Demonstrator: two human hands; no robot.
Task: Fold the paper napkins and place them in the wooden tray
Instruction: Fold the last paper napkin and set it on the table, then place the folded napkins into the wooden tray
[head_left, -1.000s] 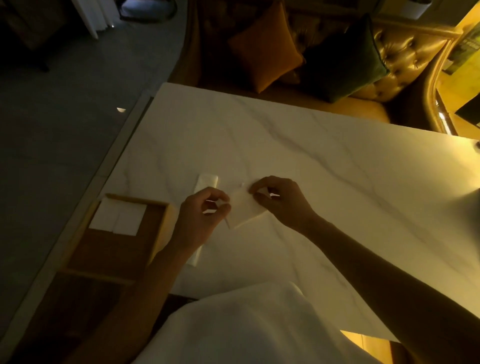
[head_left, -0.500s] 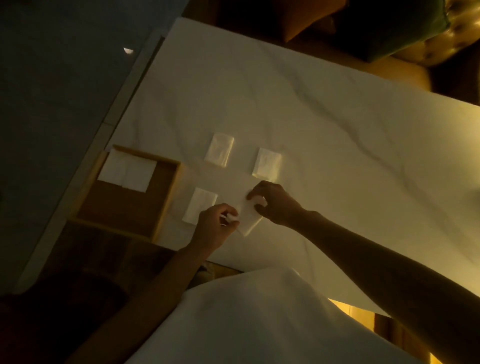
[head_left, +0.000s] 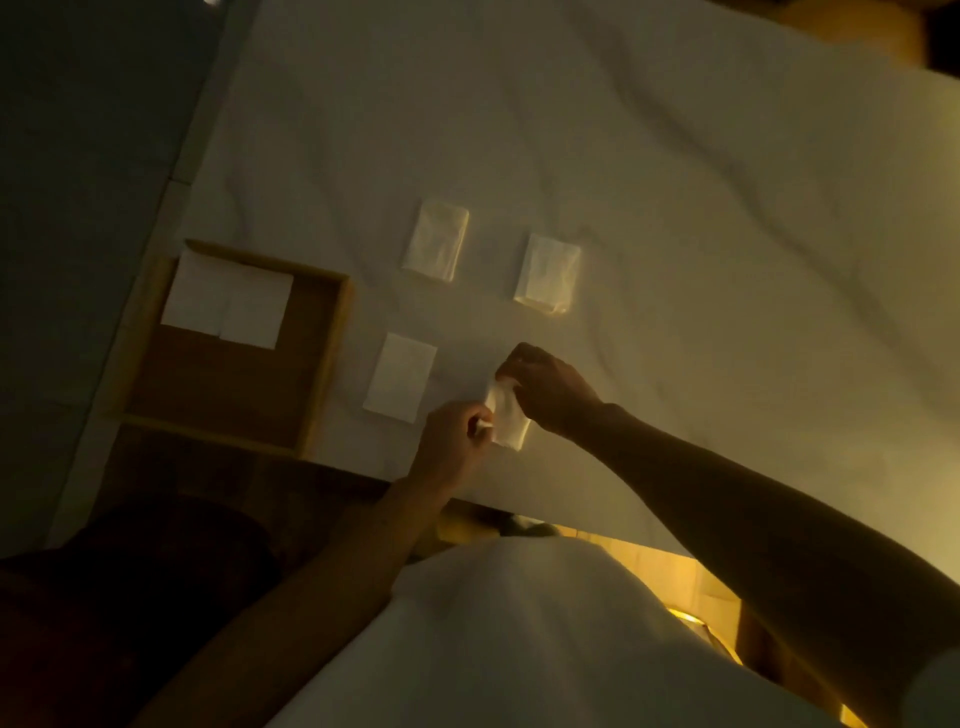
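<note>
Napkin (head_left: 506, 420) pinched between left hand (head_left: 453, 446) and right hand (head_left: 550, 388).

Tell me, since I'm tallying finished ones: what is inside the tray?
Two white napkins lie side by side at the far end of the tray. The rest is bare wood. Anything beneath them is covered.

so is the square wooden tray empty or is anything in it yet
Not empty: two white folded paper napkins lie side by side in the far left corner of the wooden tray; its remaining floor is bare.
</note>
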